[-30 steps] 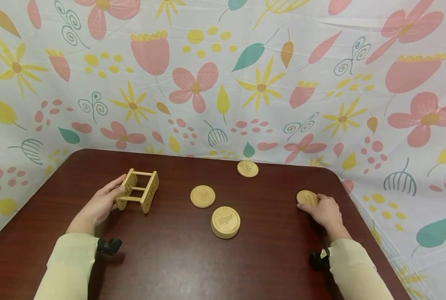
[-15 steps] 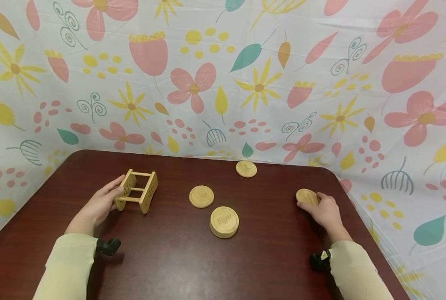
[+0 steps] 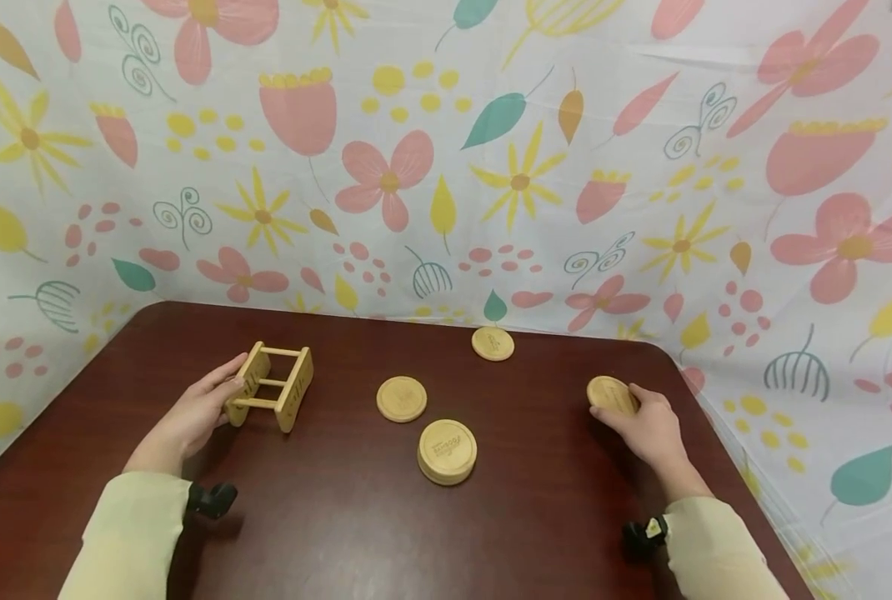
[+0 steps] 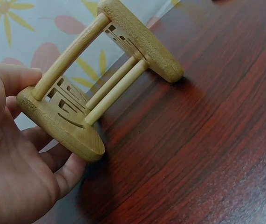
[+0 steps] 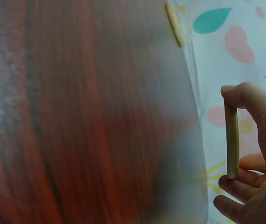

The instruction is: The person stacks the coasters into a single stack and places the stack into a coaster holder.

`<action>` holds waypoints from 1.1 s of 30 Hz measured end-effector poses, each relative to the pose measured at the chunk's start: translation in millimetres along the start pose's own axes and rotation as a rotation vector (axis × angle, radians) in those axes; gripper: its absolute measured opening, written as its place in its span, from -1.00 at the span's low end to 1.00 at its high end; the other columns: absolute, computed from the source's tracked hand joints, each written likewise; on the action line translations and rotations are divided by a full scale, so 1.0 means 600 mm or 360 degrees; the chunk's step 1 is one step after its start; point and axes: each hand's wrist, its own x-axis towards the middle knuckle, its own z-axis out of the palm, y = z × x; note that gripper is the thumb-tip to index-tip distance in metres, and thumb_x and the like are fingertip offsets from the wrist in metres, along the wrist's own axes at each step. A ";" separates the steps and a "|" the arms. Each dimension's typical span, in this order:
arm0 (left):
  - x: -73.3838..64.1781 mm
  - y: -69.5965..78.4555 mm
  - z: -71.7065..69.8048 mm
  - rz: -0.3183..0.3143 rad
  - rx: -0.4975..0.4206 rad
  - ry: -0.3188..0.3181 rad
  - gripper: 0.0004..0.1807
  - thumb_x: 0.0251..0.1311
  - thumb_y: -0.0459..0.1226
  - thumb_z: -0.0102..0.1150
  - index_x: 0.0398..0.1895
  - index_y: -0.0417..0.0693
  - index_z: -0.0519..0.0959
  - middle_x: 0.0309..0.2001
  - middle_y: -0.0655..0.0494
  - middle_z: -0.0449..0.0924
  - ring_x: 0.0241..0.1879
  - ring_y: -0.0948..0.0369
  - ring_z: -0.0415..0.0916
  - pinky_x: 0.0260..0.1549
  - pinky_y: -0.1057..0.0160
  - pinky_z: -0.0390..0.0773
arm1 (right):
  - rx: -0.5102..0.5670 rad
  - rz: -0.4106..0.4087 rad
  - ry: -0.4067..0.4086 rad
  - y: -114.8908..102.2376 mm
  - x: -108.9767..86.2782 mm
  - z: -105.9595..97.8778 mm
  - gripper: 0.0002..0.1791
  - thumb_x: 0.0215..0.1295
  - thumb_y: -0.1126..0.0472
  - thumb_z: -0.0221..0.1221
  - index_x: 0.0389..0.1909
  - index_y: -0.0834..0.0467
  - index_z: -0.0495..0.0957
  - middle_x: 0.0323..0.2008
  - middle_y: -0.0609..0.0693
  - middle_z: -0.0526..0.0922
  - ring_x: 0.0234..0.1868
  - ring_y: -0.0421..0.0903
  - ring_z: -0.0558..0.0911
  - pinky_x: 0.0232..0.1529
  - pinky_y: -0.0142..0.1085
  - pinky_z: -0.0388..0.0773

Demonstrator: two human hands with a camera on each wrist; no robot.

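Observation:
My left hand (image 3: 198, 414) grips the left side panel of a small bamboo coaster holder (image 3: 294, 392), two cut-out panels joined by round rods. In the left wrist view, the thumb lies by the upper rod and the fingers curl behind the near panel; the holder's far panel (image 4: 144, 42) meets the table. At the right, my right hand (image 3: 654, 425) pinches a round bamboo coaster (image 3: 609, 394) between thumb and fingers. That coaster (image 5: 232, 140) appears edge-on in the right wrist view, thumb at one edge and fingers at the opposite one.
A short stack of coasters (image 3: 447, 451) stands mid-table, with a single coaster (image 3: 402, 399) just behind its left side. Another coaster (image 3: 493, 343) lies near the back edge of the dark red-brown table (image 3: 341, 508). A flower-patterned cloth (image 3: 446, 125) hangs behind.
The coaster in my right hand has tilted and shifted slightly left. My left hand keeps its grip on the holder. The head view has shifted a little.

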 end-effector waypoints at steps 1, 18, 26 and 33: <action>0.000 0.000 0.000 0.0001 0.0003 0.0003 -0.34 0.46 0.02 -0.29 0.51 0.23 -0.23 0.50 -0.23 -0.36 0.46 -0.21 -0.27 0.29 -0.33 -0.04 | 0.0005 -0.0011 0.0005 -0.001 -0.001 0.002 0.06 0.07 -0.24 0.27 0.35 0.45 0.13 0.26 0.51 0.19 0.23 0.40 0.24 0.18 0.19 0.26; 0.002 0.000 0.001 0.0019 -0.0022 0.0000 -0.35 0.46 0.02 -0.31 0.51 0.22 -0.23 0.50 -0.23 -0.36 0.46 -0.19 -0.24 0.30 -0.28 0.00 | 0.0044 -0.0148 0.0034 -0.017 -0.008 0.017 0.04 0.06 -0.21 0.29 0.33 0.45 0.17 0.25 0.48 0.24 0.24 0.36 0.28 0.16 0.18 0.30; 0.000 0.005 -0.001 -0.0001 -0.0005 -0.0004 -0.35 0.45 0.03 -0.31 0.51 0.26 -0.23 0.51 -0.20 -0.38 0.46 -0.19 -0.29 0.31 -0.30 -0.04 | 0.0066 -0.0166 -0.0001 -0.035 -0.011 0.026 0.03 0.06 -0.20 0.30 0.33 0.44 0.19 0.26 0.46 0.25 0.26 0.34 0.27 0.19 0.16 0.28; 0.000 0.001 0.001 -0.0004 -0.0022 0.0019 -0.34 0.45 0.04 -0.30 0.51 0.27 -0.22 0.51 -0.20 -0.36 0.46 -0.19 -0.26 0.31 -0.29 -0.03 | 0.0059 -0.0194 0.0012 -0.044 -0.010 0.025 0.01 0.05 -0.18 0.32 0.32 0.44 0.20 0.25 0.44 0.27 0.27 0.33 0.27 0.21 0.15 0.27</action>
